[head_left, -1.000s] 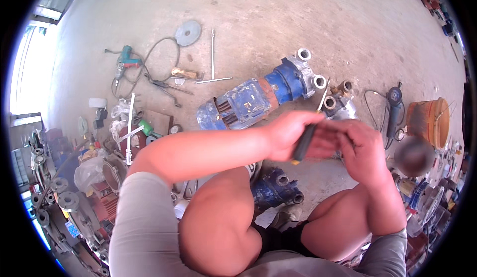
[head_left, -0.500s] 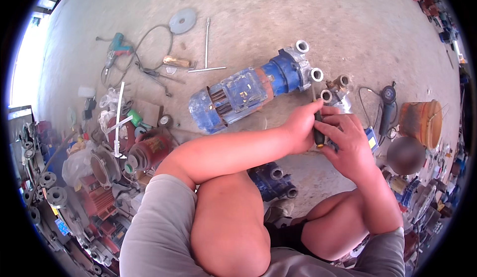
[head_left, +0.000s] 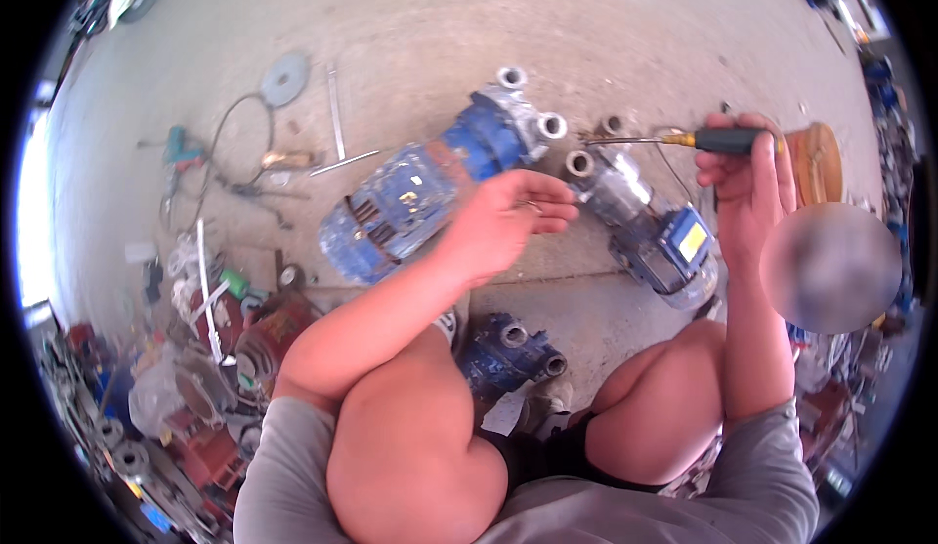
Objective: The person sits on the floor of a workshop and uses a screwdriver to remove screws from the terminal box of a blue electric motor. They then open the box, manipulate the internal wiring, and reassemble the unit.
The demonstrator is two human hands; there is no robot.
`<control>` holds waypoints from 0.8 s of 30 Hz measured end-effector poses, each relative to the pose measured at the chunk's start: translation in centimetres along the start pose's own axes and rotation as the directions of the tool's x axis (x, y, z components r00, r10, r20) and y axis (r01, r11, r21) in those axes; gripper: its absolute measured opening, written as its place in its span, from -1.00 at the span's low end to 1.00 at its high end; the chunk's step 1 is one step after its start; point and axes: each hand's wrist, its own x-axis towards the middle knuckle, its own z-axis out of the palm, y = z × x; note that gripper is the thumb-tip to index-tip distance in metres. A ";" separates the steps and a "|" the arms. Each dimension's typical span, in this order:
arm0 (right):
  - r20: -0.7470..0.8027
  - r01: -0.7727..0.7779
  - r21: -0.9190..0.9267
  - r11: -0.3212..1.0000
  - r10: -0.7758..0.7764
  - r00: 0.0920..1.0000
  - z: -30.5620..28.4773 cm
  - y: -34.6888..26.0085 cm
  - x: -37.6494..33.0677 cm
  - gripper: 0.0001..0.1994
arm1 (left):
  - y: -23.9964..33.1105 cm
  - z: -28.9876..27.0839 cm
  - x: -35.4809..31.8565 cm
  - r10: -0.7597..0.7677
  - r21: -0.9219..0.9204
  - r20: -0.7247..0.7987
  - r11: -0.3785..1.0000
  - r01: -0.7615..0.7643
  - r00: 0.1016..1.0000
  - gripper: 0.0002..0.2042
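Observation:
My right hand [head_left: 750,178] is raised on the right, its fingers around the dark handle of a screwdriver [head_left: 723,141]. The shaft points left, its tip above the ports of a smaller pump [head_left: 625,192] with a silver body and dark motor. My left hand [head_left: 503,227] is at the middle, fingers curled together, with a tiny brownish bit showing at them that I cannot make out. It is between that pump and a large, worn blue motor pump [head_left: 396,202] with two round silver ports. Another blue pump part [head_left: 503,356] lies between my legs.
On the floor at left lie a green drill [head_left: 181,148], a grey disc [head_left: 284,79], a T-shaped bar [head_left: 337,119], a wood-handled tool [head_left: 285,160] and a white caliper [head_left: 207,290]. Machine parts crowd both sides. A rusty bucket [head_left: 819,163] stands at right.
My hands have moved apart. The right hand has lifted the screwdriver up and right, turning it from upright to nearly level; the left has drawn back left. The view has shifted, showing more of the smaller pump.

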 end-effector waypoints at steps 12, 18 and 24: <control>0.171 -0.081 -0.023 0.996 0.084 0.982 1.5 -0.3 -2.1 -0.70 | 0.0 -0.8 0.1 -0.177 -0.251 -0.036 0.954 0.163 0.983 -0.68; 0.171 -0.026 -0.050 0.998 0.034 0.985 1.8 -0.1 -2.5 -0.66 | -0.6 -1.0 0.2 -0.131 -0.405 0.016 0.906 0.127 0.991 -0.67; 0.171 -0.070 -0.015 0.997 0.072 0.983 1.4 -0.1 -2.2 -0.65 | -0.4 -1.1 0.0 -0.111 -0.356 -0.058 0.931 0.083 0.992 -0.76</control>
